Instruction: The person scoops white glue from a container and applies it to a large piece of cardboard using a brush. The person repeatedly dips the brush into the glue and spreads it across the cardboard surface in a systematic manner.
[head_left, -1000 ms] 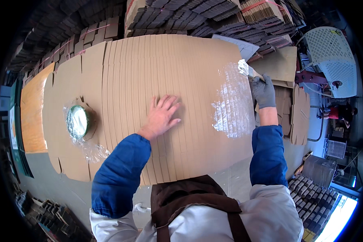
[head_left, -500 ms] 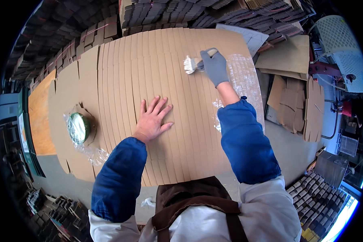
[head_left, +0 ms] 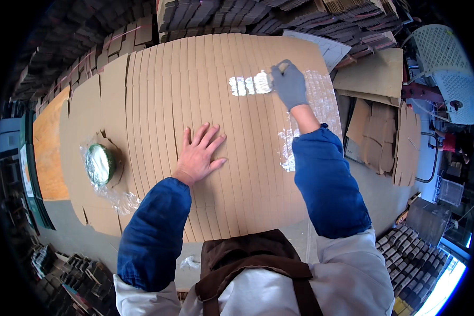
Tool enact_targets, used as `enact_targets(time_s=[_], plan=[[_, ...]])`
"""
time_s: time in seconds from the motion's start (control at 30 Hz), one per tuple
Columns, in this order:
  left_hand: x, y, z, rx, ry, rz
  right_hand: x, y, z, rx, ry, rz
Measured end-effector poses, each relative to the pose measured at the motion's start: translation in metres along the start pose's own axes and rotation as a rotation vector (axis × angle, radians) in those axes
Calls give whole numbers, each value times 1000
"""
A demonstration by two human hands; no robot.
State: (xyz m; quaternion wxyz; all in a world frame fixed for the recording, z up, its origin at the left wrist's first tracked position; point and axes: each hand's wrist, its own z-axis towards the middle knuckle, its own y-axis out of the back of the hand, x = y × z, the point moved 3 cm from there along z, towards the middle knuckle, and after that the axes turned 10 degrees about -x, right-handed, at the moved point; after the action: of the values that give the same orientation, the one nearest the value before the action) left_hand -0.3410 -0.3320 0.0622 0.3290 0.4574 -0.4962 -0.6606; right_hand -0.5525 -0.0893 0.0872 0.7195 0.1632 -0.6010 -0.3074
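Observation:
Overlapping brown cardboard sheets (head_left: pixel 158 110) lie fanned in narrow strips across the table. My bare left hand (head_left: pixel 198 155) rests flat on them near the middle, fingers spread, holding nothing. A grey glove covers my right hand (head_left: pixel 289 87), which is closed around a brush (head_left: pixel 283 65) at the far right of the sheets. Most of the brush is hidden by the glove. Beside it runs a wet white streak (head_left: pixel 245 85) across several strips. More shiny wet patches (head_left: pixel 287 147) cover the right edge of the sheets.
At the left, a green-rimmed round container (head_left: pixel 100 164) stands in clear plastic on the cardboard. Stacked cardboard (head_left: pixel 210 18) rises behind the table. Flattened cardboard (head_left: pixel 376 129) and a pale perforated chair (head_left: pixel 442 63) are on the right. Wooden board (head_left: pixel 52 147) lies far left.
My right hand has drawn the brush rightward, and a white wet streak now shows where the bristles were. My left hand has stayed in place.

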Motion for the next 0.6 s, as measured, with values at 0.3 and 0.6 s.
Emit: enact_targets(time_s=[0.3,0.6], plan=[[-3,-6,4,4,-13,-13,-50,59,22,-99,60,-163],[0,-5,2,30,3,-9,-7,21,23,44,-66,-13]])
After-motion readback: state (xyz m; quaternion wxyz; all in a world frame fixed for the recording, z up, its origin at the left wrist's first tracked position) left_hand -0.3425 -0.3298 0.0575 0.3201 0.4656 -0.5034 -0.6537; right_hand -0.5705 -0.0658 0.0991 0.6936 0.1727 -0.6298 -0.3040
